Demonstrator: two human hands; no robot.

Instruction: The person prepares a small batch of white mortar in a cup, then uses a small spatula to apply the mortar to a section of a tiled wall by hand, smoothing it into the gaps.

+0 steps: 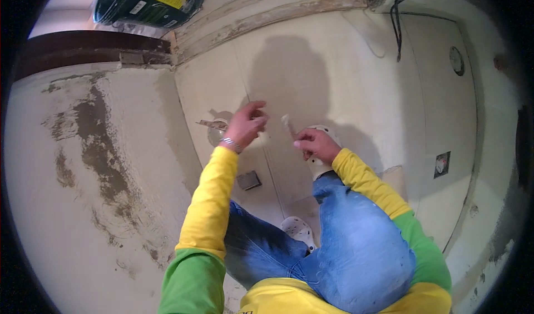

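Note:
My right hand is closed on a thin, narrow tool with a whitish tip; motion blur hides whether it is a brush or a small spatula. The tip points up and left, above the pale board surface. To its left, my left hand has loosely bent fingers set apart, with nothing visible in them. Just beside my left wrist stands a small round tub, partly covered by the hand. A flat, stick-like tool lies across its rim.
A dark grey block lies near my left knee. A dark green bucket stands at the far left beyond a wooden beam. Black cables hang at the upper right. The right side has a round hole and a square box.

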